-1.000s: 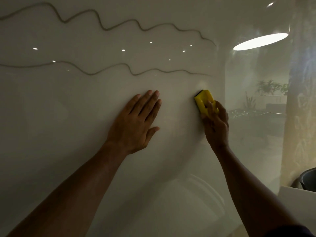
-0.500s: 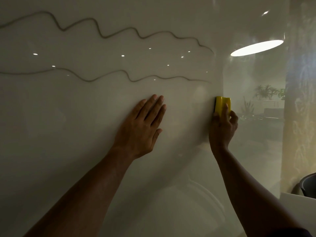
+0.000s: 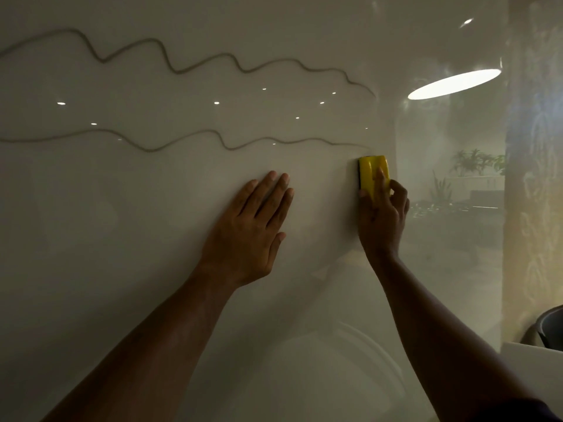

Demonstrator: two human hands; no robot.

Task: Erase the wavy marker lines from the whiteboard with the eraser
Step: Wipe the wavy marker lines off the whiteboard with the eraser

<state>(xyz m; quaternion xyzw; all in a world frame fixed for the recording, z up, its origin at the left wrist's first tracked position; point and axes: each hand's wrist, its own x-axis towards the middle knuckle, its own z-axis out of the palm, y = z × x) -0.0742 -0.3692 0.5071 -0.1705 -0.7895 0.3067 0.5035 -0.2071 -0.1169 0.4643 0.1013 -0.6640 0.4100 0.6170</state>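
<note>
Two wavy dark marker lines cross the glossy whiteboard [image 3: 122, 239]: an upper line [image 3: 213, 59] and a lower line [image 3: 189, 138]. My right hand [image 3: 380, 217] is shut on a yellow eraser [image 3: 371, 172] with a dark underside, pressed flat on the board just below the right end of the lower line. My left hand [image 3: 253, 226] lies flat on the board with fingers stretched out, holding nothing, left of the eraser and below the lower line.
The board reflects ceiling lights, a bright oval lamp [image 3: 454, 83] and potted plants [image 3: 475, 166]. A patterned column [image 3: 533, 178] stands at the right. A dark bin [image 3: 548, 330] sits behind a white ledge [image 3: 533, 357] at the lower right.
My right hand has shifted the eraser right and then back left, turning it upright and bringing it nearer the lower line's right end. My left hand stays flat on the board.
</note>
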